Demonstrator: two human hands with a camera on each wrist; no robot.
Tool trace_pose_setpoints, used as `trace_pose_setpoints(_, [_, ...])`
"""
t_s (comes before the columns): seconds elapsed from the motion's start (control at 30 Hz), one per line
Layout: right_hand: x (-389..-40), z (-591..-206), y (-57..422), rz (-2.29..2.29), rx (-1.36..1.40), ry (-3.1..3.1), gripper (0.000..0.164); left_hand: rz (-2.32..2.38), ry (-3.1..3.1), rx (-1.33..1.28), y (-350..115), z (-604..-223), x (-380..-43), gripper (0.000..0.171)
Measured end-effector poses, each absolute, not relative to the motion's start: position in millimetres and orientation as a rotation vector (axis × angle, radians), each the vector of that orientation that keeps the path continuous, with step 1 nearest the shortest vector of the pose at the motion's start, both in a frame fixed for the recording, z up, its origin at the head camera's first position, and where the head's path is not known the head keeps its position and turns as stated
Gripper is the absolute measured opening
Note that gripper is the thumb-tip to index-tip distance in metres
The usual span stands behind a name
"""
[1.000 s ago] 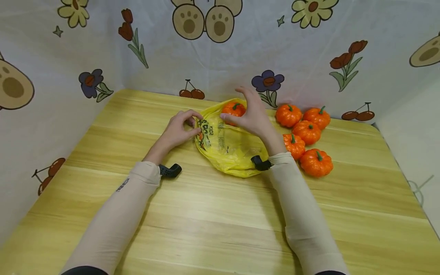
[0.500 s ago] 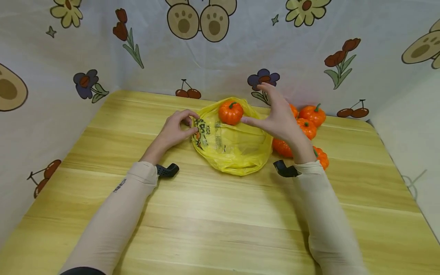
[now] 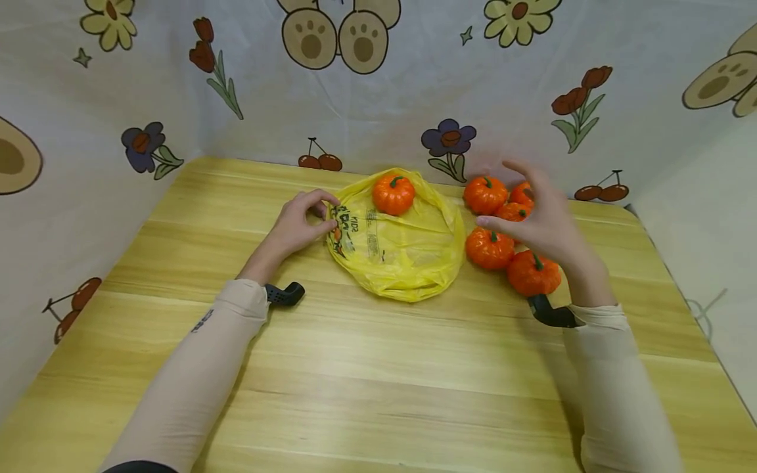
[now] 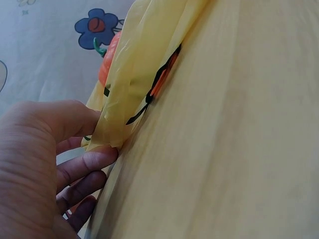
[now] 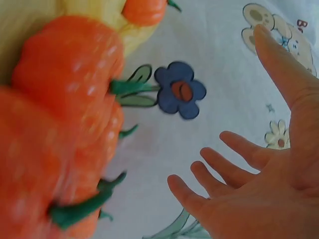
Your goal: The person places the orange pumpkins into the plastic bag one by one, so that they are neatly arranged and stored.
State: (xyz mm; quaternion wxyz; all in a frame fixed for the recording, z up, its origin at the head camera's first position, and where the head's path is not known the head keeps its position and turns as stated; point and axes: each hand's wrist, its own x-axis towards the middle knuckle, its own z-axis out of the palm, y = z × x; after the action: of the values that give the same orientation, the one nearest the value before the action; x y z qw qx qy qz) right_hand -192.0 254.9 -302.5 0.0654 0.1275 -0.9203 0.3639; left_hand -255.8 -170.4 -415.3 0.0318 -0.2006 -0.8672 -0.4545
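A yellow plastic bag [image 3: 408,249] lies spread open on the table, with printing on its left side. One small orange pumpkin [image 3: 393,195] with a green stem sits in it toward the back. My left hand [image 3: 301,223] pinches the bag's left rim between thumb and fingers, as the left wrist view also shows. My right hand [image 3: 547,223] is over the group of orange pumpkins [image 3: 489,248] right of the bag, thumb and fingers spread apart, holding nothing. In the right wrist view those pumpkins [image 5: 70,64] stand beside the spread hand [image 5: 249,189].
The wooden table [image 3: 367,368] ends at the back against a white cloth [image 3: 378,112] printed with flowers, cherries and bear feet. Several pumpkins cluster close together near the back right, right beside the bag. A pale cord [image 3: 704,312] shows past the table's right edge.
My right hand has moved right, from above the bag and its pumpkin to above the pumpkin group, fingers still spread. My left hand keeps its pinch on the bag rim.
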Motion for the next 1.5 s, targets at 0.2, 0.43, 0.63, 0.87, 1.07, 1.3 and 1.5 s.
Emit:
trace_pose_setpoints(0.2, [-182.5, -309.3, 291.5, 1.150, 0.337, -2.762, 0.097, -1.404, -2.669, -0.612, -171.4, -413.7, -254.1, 0.035])
trace_pose_setpoints(0.43, [-167.4, -321.7, 340.1, 1.104, 0.213, -2.783, 0.094, -1.401, -2.671, -0.625, -170.7, -413.9, -254.9, 0.035])
trace_pose_setpoints(0.63, [-151.0, -330.5, 376.1, 1.003, 0.048, -2.813, 0.087, -1.390, -2.680, -0.624, -169.9, -413.9, -254.8, 0.035])
trace_pose_setpoints(0.87, [-136.2, -339.6, 410.1, 0.925, -0.040, -2.874, 0.087, -1.381, -2.687, -0.624, -169.9, -414.9, -255.1, 0.035])
trace_pose_setpoints(1.07, [-131.5, -346.9, 431.3, 0.897, -0.076, -2.907, 0.085, -1.390, -2.681, -0.614, -170.8, -414.0, -254.4, 0.035])
trace_pose_setpoints(1.3, [-130.9, -352.7, 439.4, 0.913, -0.087, -2.952, 0.083, -1.395, -2.674, -0.613, -171.9, -414.3, -254.7, 0.035])
trace_pose_setpoints(1.5, [-132.2, -352.7, 432.6, 0.963, -0.030, -2.960, 0.074, -1.405, -2.674, -0.607, -171.7, -414.4, -254.8, 0.035])
